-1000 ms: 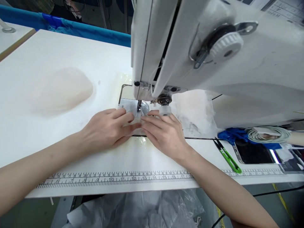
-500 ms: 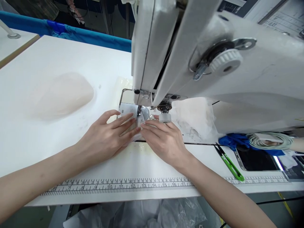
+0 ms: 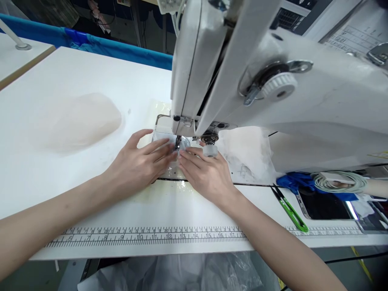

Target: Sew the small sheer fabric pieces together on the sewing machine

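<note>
Under the head of a white sewing machine (image 3: 194,72), both my hands are at the presser foot (image 3: 178,142). My left hand (image 3: 141,161) rests on the left of the foot, fingers spread over the metal plate and thumb held apart. To the right, my right hand (image 3: 209,173) has its fingers close together and bent, the tips beside the foot. A small bit of sheer pale fabric (image 3: 184,146) shows at these fingertips; most of it is hidden. The two hands' fingertips nearly meet in front of the needle.
A sheer beige fabric piece (image 3: 91,121) lies on the table's left. More pale sheer fabric (image 3: 247,151) is under the machine arm. Green thread snips (image 3: 291,208), a phone (image 3: 325,204) and a coiled cord (image 3: 339,180) are at right. A printed ruler (image 3: 157,235) runs along the front edge.
My left hand has shifted slightly up and its fingers have drawn back from the front of the plate, baring more of it. My right hand stays by the foot. The view has moved a little.
</note>
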A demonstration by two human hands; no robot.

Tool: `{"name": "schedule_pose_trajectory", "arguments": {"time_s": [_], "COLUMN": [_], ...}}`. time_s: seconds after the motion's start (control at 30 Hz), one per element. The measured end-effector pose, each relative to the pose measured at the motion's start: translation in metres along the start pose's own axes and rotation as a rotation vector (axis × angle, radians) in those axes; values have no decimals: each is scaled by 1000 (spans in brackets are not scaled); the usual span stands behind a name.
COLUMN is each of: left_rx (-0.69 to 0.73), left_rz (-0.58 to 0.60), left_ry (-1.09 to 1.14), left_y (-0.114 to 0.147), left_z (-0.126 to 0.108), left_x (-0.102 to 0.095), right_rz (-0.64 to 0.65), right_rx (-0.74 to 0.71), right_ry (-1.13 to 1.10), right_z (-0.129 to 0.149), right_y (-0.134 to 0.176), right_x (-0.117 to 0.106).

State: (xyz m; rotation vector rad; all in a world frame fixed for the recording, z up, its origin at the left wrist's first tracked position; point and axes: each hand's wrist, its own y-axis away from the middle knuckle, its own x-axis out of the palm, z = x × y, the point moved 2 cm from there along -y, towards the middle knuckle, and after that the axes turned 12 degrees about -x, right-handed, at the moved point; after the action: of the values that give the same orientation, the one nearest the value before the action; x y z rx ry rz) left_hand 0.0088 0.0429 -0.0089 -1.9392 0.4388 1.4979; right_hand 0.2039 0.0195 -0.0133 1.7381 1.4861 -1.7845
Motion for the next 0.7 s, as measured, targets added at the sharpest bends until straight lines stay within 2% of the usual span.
{"name": "schedule_pose_trajectory", "arguments": {"time_s": [0.23,0.43,0.6,0.7], "left_rx": [18,15,48,25], "left_rz": [-41,-12,-57,-21], "left_ry": [44,11,-19,3], "left_y": [8,7,6,2], "left_z": [-2,0,1,0], "left_x": [0,3,4,2], "right_rz": [26,50,48,58], "right_rx": [4,24,29,40], "right_ry": [-15,-25,2,5], "right_z": [2,2,2,0], "right_y": [1,1,0,0], "right_x": [-3,-3,-2,0]}}
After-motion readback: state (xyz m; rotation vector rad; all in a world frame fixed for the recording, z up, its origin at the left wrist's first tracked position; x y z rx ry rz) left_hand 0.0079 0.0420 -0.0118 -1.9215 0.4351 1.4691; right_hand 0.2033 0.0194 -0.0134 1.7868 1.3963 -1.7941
